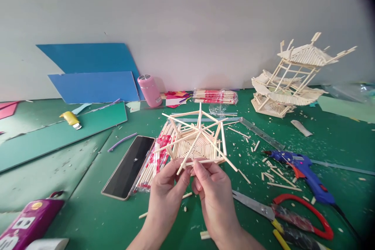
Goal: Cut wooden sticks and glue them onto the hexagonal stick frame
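Note:
A pavilion-like model of thin wooden sticks [193,144] stands in front of me, with a ringed floor and an open top frame of crossing sticks. At its near edge, my left hand [168,187] is closed, with thumb and fingers pinching around the end of a stick. Close beside it, my right hand [213,187] is also closed, its thumb pressed on the same front part of the model. The fingertips hide exactly where they grip. Packaged wooden sticks [146,168] lie left of the model, beside a dark-screened phone [129,168].
A blue glue gun [304,172], red-handled scissors [293,215] and stick offcuts lie to the right. A larger stick pavilion [293,82] stands at back right. Behind are a pink bottle [150,90] and blue boards [93,86]. A yellow cutter [70,119] rests at left.

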A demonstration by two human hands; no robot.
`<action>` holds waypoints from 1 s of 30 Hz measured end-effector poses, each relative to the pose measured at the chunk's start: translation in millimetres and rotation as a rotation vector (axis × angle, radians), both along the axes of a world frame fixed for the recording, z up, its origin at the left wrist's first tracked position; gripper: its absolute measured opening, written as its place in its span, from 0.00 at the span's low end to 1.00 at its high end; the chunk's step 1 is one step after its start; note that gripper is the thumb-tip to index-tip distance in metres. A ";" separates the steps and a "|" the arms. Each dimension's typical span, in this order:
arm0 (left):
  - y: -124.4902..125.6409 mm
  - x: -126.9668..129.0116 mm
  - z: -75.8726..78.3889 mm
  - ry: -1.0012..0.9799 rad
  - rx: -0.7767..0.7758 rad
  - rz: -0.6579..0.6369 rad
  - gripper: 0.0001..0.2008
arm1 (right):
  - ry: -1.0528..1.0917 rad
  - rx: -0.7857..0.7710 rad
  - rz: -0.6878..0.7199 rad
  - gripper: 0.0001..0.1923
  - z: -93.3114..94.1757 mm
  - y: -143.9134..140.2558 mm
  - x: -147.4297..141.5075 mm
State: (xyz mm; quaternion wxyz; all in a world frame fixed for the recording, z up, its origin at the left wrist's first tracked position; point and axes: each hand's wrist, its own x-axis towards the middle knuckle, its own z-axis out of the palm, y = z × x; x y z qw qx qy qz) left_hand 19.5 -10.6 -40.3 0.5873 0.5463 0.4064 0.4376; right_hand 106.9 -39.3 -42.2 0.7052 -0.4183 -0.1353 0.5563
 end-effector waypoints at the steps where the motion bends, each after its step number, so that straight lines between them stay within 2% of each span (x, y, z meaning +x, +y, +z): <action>1: -0.4 0.5 1.1 -0.016 -0.011 0.000 0.09 | -0.003 0.004 -0.001 0.11 -0.5 0.3 -0.4; 30: -2.7 3.5 7.4 -0.051 -0.006 -0.002 0.06 | -0.002 0.000 -0.045 0.10 -2.6 0.1 -2.9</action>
